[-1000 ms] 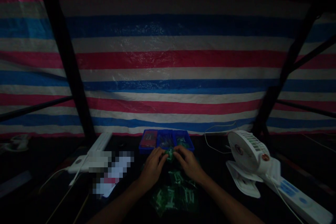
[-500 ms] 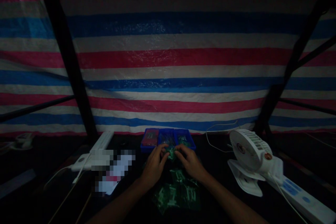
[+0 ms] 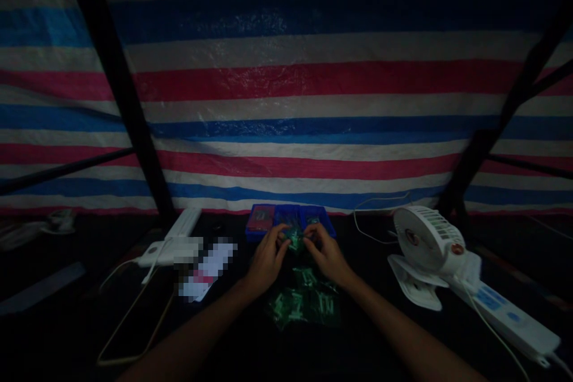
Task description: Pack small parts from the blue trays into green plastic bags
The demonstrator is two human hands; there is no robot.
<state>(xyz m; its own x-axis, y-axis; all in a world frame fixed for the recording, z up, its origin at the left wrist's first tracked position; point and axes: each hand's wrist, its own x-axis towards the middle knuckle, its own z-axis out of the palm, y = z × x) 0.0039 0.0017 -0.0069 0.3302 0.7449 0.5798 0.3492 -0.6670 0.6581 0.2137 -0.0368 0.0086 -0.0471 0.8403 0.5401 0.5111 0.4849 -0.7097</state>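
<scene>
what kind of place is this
Probably a makeshift small-parts workstation in a tarp-walled shelter: a striped tarpaulin hangs behind dark frame poles, and blue plastic bins and a clip-on fan sit on a dark bench.

Small green piece [image 3: 295, 241] is pinched between left hand [image 3: 267, 261] and right hand [image 3: 326, 255], just in front of blue divided tray [image 3: 290, 216]. Heap of similar green pieces [image 3: 304, 304] is laid nearer the body, apart from tray. Exact part type can't be told, too dim.
</scene>
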